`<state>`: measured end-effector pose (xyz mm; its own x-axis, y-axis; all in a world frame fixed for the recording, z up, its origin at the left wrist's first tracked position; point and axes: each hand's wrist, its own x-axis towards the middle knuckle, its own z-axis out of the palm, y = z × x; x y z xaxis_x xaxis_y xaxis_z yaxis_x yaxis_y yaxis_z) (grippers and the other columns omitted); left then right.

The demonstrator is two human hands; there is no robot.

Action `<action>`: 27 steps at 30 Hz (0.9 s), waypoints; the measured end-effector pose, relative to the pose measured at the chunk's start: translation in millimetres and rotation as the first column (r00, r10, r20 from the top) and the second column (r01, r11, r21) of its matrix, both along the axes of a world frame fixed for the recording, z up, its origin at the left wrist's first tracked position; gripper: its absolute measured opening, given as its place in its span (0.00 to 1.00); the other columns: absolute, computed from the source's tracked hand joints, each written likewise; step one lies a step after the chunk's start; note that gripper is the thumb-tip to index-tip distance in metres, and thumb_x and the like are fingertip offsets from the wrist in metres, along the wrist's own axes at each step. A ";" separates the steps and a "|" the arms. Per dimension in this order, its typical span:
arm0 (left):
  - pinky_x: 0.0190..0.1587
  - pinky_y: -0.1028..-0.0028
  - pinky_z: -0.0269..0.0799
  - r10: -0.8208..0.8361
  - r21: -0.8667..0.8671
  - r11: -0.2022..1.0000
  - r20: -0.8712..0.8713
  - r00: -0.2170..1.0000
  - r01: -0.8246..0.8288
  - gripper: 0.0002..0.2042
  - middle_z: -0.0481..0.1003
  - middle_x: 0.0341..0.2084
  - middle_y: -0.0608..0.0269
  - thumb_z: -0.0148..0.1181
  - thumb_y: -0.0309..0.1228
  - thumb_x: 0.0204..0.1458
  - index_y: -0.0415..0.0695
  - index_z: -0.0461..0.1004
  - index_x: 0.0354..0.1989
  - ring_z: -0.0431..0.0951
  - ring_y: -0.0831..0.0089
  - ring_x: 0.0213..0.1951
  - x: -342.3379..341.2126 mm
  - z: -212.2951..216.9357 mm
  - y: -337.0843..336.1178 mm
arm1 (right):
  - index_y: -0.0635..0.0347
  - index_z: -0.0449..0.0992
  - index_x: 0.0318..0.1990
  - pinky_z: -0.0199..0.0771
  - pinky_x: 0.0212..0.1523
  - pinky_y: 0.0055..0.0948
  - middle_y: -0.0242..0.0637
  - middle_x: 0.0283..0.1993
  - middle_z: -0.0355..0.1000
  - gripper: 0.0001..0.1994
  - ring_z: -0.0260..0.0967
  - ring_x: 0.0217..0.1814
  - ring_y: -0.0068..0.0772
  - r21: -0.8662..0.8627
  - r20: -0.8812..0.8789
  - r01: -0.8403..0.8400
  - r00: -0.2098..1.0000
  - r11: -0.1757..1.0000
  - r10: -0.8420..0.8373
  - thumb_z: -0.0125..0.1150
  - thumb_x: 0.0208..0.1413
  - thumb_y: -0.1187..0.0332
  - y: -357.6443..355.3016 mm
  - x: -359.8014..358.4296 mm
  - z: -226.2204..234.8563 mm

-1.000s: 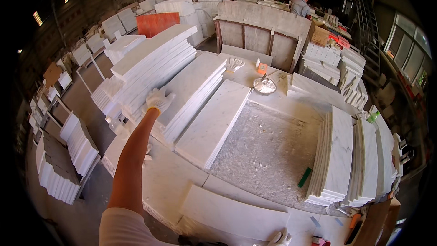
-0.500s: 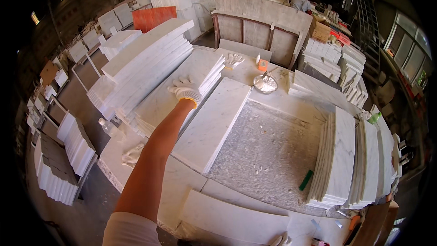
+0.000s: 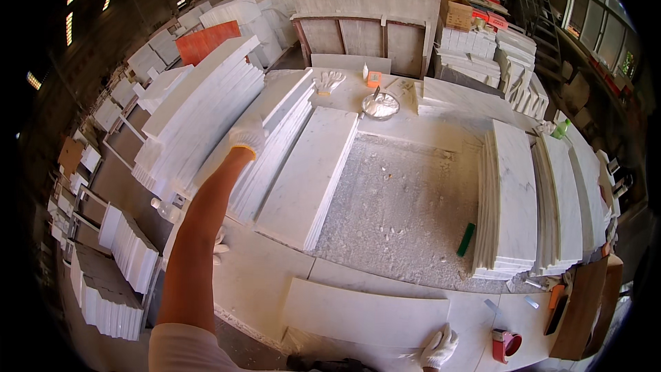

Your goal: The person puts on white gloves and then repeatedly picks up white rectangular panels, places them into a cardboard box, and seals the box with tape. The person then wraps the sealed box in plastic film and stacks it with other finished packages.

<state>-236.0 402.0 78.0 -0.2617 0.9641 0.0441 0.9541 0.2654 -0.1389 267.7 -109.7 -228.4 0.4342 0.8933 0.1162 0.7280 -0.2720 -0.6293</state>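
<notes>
My left hand [image 3: 248, 139], in a white knit glove with a yellow cuff, reaches out to a stack of long white marble slabs [image 3: 279, 124] and rests at its top slab. Its fingers are pale and smeared against the stone, so their grip is unclear. My right hand [image 3: 439, 348], also gloved, is low in the view beside a flat slab [image 3: 368, 306], fingers stretched out and nothing seen in them. Between the stack and the rough bed lies another pile of long slabs [image 3: 313, 172].
The gritty bed [image 3: 399, 200] holds a green block [image 3: 465, 240]. Upright slabs [image 3: 506, 200] line the right. A bowl of white paste [image 3: 380, 105], an orange box [image 3: 374, 79] and a loose glove [image 3: 329, 82] sit behind. A red tape roll [image 3: 506, 346] is at lower right.
The view has shifted. My left hand has moved nearer along the stack, and its spread fingers no longer show clearly. My right hand has come further into view at the bottom.
</notes>
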 end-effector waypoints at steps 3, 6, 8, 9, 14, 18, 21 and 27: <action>0.55 0.54 0.71 0.012 0.080 0.997 0.015 1.000 -0.013 0.25 0.78 0.49 0.43 0.59 0.44 0.54 0.37 0.75 0.53 0.77 0.49 0.54 -45.6 41.1 -19.8 | 0.67 0.72 0.58 0.67 0.55 0.50 0.52 0.49 0.70 0.19 0.67 0.52 0.56 -0.027 0.099 0.063 0.993 0.998 -0.060 0.51 0.63 0.65 12.4 -19.8 48.9; 0.51 0.56 0.74 -0.227 0.234 0.952 0.097 0.969 0.199 0.24 0.80 0.43 0.44 0.57 0.43 0.54 0.35 0.76 0.52 0.80 0.49 0.48 -100.3 68.4 -31.5 | 0.65 0.73 0.57 0.67 0.53 0.51 0.52 0.47 0.71 0.19 0.67 0.50 0.57 -0.006 0.111 0.055 0.992 0.998 -0.054 0.51 0.63 0.65 10.3 -10.6 40.2; 0.45 0.63 0.75 -0.234 0.092 0.972 0.422 0.876 0.215 0.22 0.81 0.37 0.51 0.57 0.39 0.54 0.33 0.76 0.50 0.80 0.61 0.41 -42.7 101.4 -86.0 | 0.64 0.73 0.57 0.68 0.51 0.51 0.52 0.45 0.72 0.19 0.68 0.48 0.57 -0.017 0.126 0.073 0.990 0.997 -0.071 0.53 0.61 0.65 9.8 -7.7 45.0; 0.41 0.67 0.74 -0.178 0.026 0.979 0.585 0.792 0.201 0.21 0.80 0.34 0.57 0.57 0.37 0.54 0.33 0.76 0.49 0.79 0.68 0.37 -12.8 110.9 -119.2 | 0.64 0.73 0.57 0.68 0.52 0.51 0.52 0.46 0.72 0.18 0.68 0.48 0.57 -0.024 0.137 0.063 0.989 0.998 -0.059 0.54 0.61 0.66 12.8 -8.2 44.6; 0.33 0.73 0.70 -0.113 -0.091 0.944 0.815 0.569 0.317 0.12 0.76 0.27 0.66 0.58 0.31 0.55 0.33 0.75 0.40 0.72 0.77 0.29 98.0 95.3 -225.9 | 0.63 0.73 0.58 0.68 0.54 0.49 0.50 0.49 0.73 0.19 0.69 0.50 0.56 -0.023 0.072 0.115 0.991 0.993 -0.113 0.55 0.62 0.65 1.7 8.0 50.3; 0.32 0.69 0.68 -0.248 -0.217 0.792 0.739 0.627 0.570 0.13 0.71 0.21 0.57 0.62 0.35 0.54 0.35 0.73 0.36 0.69 0.76 0.26 137.4 58.1 -284.5 | 0.65 0.70 0.63 0.67 0.61 0.45 0.50 0.56 0.70 0.24 0.68 0.59 0.52 0.056 -0.464 0.348 0.839 0.936 -0.284 0.55 0.66 0.57 12.8 -0.3 66.0; 0.32 0.64 0.70 -0.542 -0.175 0.609 0.620 0.567 0.774 0.13 0.73 0.26 0.46 0.61 0.37 0.57 0.38 0.72 0.37 0.74 0.56 0.25 171.0 26.9 -325.8 | 0.68 0.65 0.66 0.64 0.67 0.46 0.51 0.65 0.66 0.30 0.63 0.67 0.47 -0.129 -0.968 0.328 0.161 0.936 -0.190 0.50 0.68 0.50 21.2 0.5 123.4; 0.39 0.66 0.77 -0.876 -0.093 0.377 0.287 0.387 0.922 0.14 0.79 0.44 0.57 0.61 0.34 0.54 0.45 0.75 0.47 0.81 0.62 0.41 203.9 -41.0 -388.3 | 0.67 0.66 0.65 0.69 0.63 0.38 0.47 0.62 0.69 0.28 0.67 0.62 0.39 0.045 -0.973 -0.139 0.217 0.989 0.074 0.57 0.65 0.55 15.6 45.8 121.2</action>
<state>-32.0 13.7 37.0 0.7859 0.6061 -0.1228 0.6179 -0.7775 0.1169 313.5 -94.1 -107.2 0.0819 0.9306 -0.3568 -0.4124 -0.2943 -0.8622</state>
